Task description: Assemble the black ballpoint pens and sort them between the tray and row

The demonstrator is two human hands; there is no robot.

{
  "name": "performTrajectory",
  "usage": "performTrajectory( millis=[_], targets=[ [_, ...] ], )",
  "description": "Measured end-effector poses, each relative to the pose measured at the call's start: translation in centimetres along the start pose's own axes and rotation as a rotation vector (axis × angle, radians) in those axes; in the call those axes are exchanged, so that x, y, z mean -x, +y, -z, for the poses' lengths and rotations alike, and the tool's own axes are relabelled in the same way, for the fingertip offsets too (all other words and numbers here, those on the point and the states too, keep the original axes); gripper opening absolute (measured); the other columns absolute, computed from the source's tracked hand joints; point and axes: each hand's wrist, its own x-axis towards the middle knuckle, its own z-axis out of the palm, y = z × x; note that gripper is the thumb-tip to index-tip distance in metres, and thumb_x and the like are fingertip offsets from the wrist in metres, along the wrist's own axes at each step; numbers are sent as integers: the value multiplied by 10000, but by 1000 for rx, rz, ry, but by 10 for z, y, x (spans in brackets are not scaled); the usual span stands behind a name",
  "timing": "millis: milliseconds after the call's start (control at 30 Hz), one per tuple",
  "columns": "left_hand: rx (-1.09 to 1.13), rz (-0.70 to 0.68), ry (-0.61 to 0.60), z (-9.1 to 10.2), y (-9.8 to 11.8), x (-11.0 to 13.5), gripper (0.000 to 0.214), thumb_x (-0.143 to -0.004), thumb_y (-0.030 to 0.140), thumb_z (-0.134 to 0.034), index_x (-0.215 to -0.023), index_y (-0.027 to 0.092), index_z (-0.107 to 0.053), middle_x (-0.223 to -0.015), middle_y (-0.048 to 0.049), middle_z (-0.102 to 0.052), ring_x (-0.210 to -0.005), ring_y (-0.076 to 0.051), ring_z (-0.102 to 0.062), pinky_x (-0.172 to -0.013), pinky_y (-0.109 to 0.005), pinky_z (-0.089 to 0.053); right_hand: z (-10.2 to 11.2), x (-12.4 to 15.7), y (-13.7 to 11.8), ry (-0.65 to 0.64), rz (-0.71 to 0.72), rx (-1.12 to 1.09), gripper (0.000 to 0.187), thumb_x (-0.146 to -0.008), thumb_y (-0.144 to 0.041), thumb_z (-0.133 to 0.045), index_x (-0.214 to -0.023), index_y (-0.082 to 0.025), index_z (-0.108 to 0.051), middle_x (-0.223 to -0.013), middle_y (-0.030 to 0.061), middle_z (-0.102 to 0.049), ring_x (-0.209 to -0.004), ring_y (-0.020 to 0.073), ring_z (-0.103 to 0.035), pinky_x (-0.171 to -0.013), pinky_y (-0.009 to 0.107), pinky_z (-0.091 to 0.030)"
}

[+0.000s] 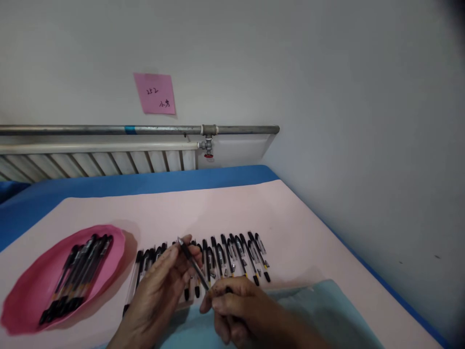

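A pen (194,263) with a dark grip and a pointed tip slants between my two hands, its tip up and to the left. My left hand (162,276) curls around its upper part, thumb on one side and fingers behind. Closed around the lower end is my right hand (238,305), which hides that end; a small dark piece shows between its fingers. Behind the hands lies a row of pen parts: black-ended barrels (251,259), black caps with clear clips (260,243) and small metal tips (267,264). My left hand covers part of the row.
A pink scalloped dish (118,264) holding several pens (78,276) stands at the left. Light blue cloth (327,310) lies at the near edge of the pink table cover (218,208). A wall (363,145) rises at the right; a radiator (156,162) and pipe are behind.
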Motion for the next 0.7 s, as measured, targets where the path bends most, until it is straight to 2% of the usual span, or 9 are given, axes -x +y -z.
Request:
performTrajectory(
  millis=[67, 167, 267, 367, 467, 600, 633, 700],
  targets=[
    [-13, -43, 11, 2, 7, -2, 265, -749, 230, -595, -997, 149, -640, -850, -82, -658, -824, -181, -607, -726, -310, -503, 3, 3, -1, -36, -45, -26, 223, -743, -242, -473, -876, -118, -601, -500, -24, -539, -307, 31, -331, -313, 162, -225],
    [-35, -76, 16, 5, 11, -4, 197, -716, 200, -628, -895, 128, -666, -777, -63, -645, -744, -157, -603, -658, -267, -508, 4, 6, -2, -56, -70, -67, 255, -753, -242, -460, -948, -133, -583, -509, -26, -544, -314, 32, -328, -313, 156, -222],
    [-56, -75, 25, 5, 10, -4, 150, -687, 206, -658, -807, 117, -676, -764, -61, -643, -728, -152, -603, -640, -247, -505, 3, 7, -3, -68, -60, -108, 214, -750, -252, -457, -882, -131, -574, -510, -30, -540, -303, 21, -284, -310, 154, -204],
    [-94, -61, 55, 6, 8, -4, 159, -660, 229, -685, -779, 123, -679, -757, -61, -650, -719, -149, -612, -612, -213, -494, 1, 4, -1, -55, -31, -57, 116, -712, -225, -497, -774, -136, -539, -509, -32, -550, -295, 18, -281, -305, 158, -203],
    [-147, -107, 61, 7, 8, -4, 158, -638, 256, -703, -722, 126, -674, -710, -53, -647, -687, -142, -613, -615, -203, -489, -3, -1, 6, 15, 19, 58, 68, -683, -196, -545, -714, -158, -497, -508, -35, -570, -317, 29, -321, -324, 162, -230],
    [-186, -169, 61, 10, 8, -5, 123, -643, 245, -700, -697, 140, -665, -689, -32, -642, -688, -127, -608, -654, -201, -488, -5, -4, 11, 199, 74, 165, 100, -652, -172, -588, -711, -162, -508, -522, -54, -565, -369, 30, -358, -367, 163, -251],
    [-173, -180, 62, 10, 8, -5, 113, -644, 238, -700, -700, 146, -665, -695, -27, -642, -696, -124, -607, -662, -202, -489, -4, -4, 9, 195, 40, 132, 112, -653, -179, -584, -739, -165, -514, -547, -54, -577, -358, 26, -348, -358, 164, -241],
    [-138, -190, 58, 10, 7, -6, 103, -642, 231, -700, -699, 151, -667, -698, -22, -641, -705, -126, -607, -676, -215, -495, -4, -1, 3, 91, -42, 24, 137, -701, -236, -528, -814, -159, -537, -601, -31, -605, -327, 22, -307, -335, 173, -216]
  ],
)
